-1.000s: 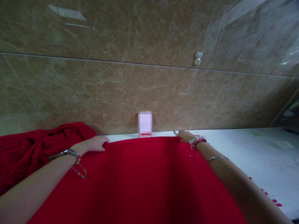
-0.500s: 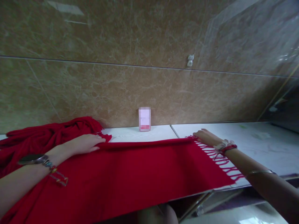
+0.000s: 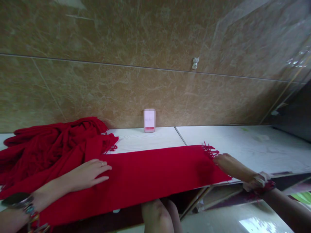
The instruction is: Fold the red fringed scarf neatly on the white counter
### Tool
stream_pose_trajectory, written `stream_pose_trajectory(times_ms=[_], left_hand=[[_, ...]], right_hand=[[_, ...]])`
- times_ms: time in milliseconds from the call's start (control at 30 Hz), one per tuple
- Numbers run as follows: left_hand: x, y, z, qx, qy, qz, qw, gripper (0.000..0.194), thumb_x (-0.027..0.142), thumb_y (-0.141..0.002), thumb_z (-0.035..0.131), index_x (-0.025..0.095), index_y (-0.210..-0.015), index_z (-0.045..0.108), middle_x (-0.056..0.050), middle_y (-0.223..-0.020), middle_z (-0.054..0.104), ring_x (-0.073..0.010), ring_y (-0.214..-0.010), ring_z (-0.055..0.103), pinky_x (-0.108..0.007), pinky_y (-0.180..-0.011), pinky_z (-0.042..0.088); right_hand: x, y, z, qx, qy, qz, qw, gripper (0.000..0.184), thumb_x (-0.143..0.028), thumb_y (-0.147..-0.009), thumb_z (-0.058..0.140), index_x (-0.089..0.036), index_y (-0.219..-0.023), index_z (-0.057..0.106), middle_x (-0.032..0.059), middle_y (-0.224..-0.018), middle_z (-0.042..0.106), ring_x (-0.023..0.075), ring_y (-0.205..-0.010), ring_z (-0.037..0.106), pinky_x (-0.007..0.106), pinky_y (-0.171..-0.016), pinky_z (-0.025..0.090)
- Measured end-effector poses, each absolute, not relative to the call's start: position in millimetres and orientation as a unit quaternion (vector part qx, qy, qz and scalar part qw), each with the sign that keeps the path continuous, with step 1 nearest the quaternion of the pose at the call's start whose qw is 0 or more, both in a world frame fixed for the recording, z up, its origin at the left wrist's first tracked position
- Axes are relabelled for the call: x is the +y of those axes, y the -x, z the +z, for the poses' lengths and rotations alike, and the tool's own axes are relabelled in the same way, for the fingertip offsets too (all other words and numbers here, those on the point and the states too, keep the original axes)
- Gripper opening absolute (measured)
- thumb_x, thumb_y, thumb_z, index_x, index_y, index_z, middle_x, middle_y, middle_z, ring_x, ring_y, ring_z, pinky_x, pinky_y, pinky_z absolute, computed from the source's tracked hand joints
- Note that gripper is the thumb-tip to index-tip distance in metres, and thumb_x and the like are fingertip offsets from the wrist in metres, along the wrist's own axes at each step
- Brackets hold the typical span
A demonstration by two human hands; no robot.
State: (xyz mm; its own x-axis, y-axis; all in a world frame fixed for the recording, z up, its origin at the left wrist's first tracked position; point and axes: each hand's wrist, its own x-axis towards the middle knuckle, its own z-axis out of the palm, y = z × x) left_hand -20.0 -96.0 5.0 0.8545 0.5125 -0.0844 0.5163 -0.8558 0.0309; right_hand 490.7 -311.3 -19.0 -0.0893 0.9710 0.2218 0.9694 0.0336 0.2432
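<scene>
A long red fringed scarf (image 3: 150,174) lies spread along the front of the white counter, its near edge at the front side. My left hand (image 3: 91,174) rests palm down on the scarf's left part, fingers apart and not gripping. At the right end, my right hand (image 3: 227,165) has its fingers curled on the scarf beside the fringe (image 3: 209,150). The fingertips are partly hidden and a little blurred. To the left, more red cloth (image 3: 60,142) lies bunched in a heap with fringe at its right end.
A small upright card-like object (image 3: 149,121), its face pixelated, leans on the brown marbled wall (image 3: 121,94). The white counter (image 3: 243,139) has a seam and reaches right to a dark object (image 3: 293,113). A white cat figure (image 3: 195,63) is on the wall. My knees (image 3: 160,215) show below.
Both hands have moved toward the counter's front edge. The scarf's right end now looks narrower, with less fringe showing. My left hand has left the far edge and lies on the cloth.
</scene>
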Motion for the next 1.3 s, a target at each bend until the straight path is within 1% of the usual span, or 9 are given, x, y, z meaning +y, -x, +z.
stream_pose_trajectory(times_ms=[67,133,200,300,400,500,1033,1200,1300], left_hand=[[-101,-1,-4,0.276,-0.961,0.009,0.016,0.038,0.041,-0.083,0.034,0.026,-0.111,0.055,-0.004,-0.117,0.055,-0.0195,-0.106,0.049,-0.032,-0.095,0.032],[-108,-25,-18,0.287,-0.957,0.034,0.017,0.045,0.041,-0.083,0.033,0.024,-0.124,0.043,-0.006,-0.132,0.039,-0.0213,-0.118,0.038,-0.034,-0.098,0.029],[-113,-45,-32,0.328,-0.944,0.026,0.020,0.051,0.044,-0.084,0.032,0.022,-0.130,0.033,-0.008,-0.138,0.028,-0.0256,-0.125,0.026,-0.041,-0.099,0.026],[-109,-64,-44,0.346,-0.938,0.010,0.018,0.050,0.045,-0.084,0.032,0.028,-0.130,0.030,-0.006,-0.140,0.024,-0.0277,-0.127,0.019,-0.048,-0.099,0.020],[-90,-73,-44,0.336,-0.941,0.011,0.022,0.049,0.045,-0.084,0.032,0.029,-0.130,0.030,-0.004,-0.140,0.024,-0.0265,-0.128,0.017,-0.047,-0.100,0.019],[-67,-84,-41,0.344,-0.939,0.004,0.030,0.050,0.046,-0.084,0.032,0.029,-0.130,0.029,-0.004,-0.140,0.022,-0.0263,-0.128,0.017,-0.046,-0.100,0.019],[-21,-126,-42,0.354,-0.934,0.022,0.034,0.049,0.042,-0.084,0.032,0.024,-0.130,0.033,-0.005,-0.139,0.026,-0.0240,-0.127,0.019,-0.044,-0.101,0.019],[-36,-122,-28,0.301,-0.952,0.024,0.054,0.054,0.043,-0.076,0.047,0.025,-0.126,0.039,-0.005,-0.137,0.032,-0.0219,-0.124,0.029,-0.037,-0.100,0.026],[-45,-121,-18,0.284,-0.957,0.018,0.059,0.050,0.033,-0.074,0.051,0.026,-0.123,0.044,-0.003,-0.130,0.042,-0.0194,-0.116,0.041,-0.033,-0.098,0.031]], right_hand=[[-296,-463,-10,0.730,-0.669,0.137,0.007,0.030,-0.013,-0.079,0.034,-0.018,-0.080,0.063,0.0106,-0.085,0.063,0.0217,-0.085,0.057,0.038,-0.081,0.042],[-278,-431,-6,0.731,-0.672,0.113,-0.038,0.031,-0.022,-0.083,0.035,-0.016,-0.102,0.059,0.0120,-0.103,0.060,0.0230,-0.097,0.053,0.040,-0.088,0.039],[-261,-404,-12,0.734,-0.673,0.064,-0.066,0.042,-0.035,-0.085,0.035,-0.017,-0.121,0.045,0.0121,-0.124,0.047,0.0240,-0.115,0.040,0.042,-0.094,0.034],[-241,-388,-30,0.721,-0.692,-0.009,-0.044,0.048,-0.043,-0.086,0.029,-0.024,-0.130,0.033,0.0075,-0.137,0.031,0.0255,-0.126,0.023,0.052,-0.097,0.024],[-224,-397,-42,0.714,-0.699,-0.024,-0.035,0.045,-0.042,-0.088,0.024,-0.029,-0.131,0.030,0.0036,-0.139,0.027,0.0233,-0.127,0.019,0.054,-0.098,0.017],[-207,-412,-43,0.710,-0.702,-0.014,-0.042,0.045,-0.041,-0.087,0.025,-0.031,-0.131,0.030,0.0031,-0.139,0.027,0.0232,-0.127,0.019,0.054,-0.098,0.017],[-151,-459,-38,0.712,-0.698,-0.009,-0.077,0.049,-0.044,-0.085,0.033,-0.023,-0.129,0.036,0.0088,-0.135,0.034,0.0224,-0.125,0.026,0.050,-0.100,0.018],[-165,-438,-25,0.757,-0.633,0.037,-0.155,0.045,-0.038,-0.079,0.048,-0.022,-0.121,0.047,0.0084,-0.126,0.046,0.0216,-0.118,0.038,0.041,-0.099,0.029],[-167,-419,-21,0.802,-0.575,0.023,-0.163,0.037,-0.033,-0.076,0.052,-0.021,-0.110,0.057,0.0079,-0.118,0.053,0.0203,-0.109,0.047,0.036,-0.093,0.037]])
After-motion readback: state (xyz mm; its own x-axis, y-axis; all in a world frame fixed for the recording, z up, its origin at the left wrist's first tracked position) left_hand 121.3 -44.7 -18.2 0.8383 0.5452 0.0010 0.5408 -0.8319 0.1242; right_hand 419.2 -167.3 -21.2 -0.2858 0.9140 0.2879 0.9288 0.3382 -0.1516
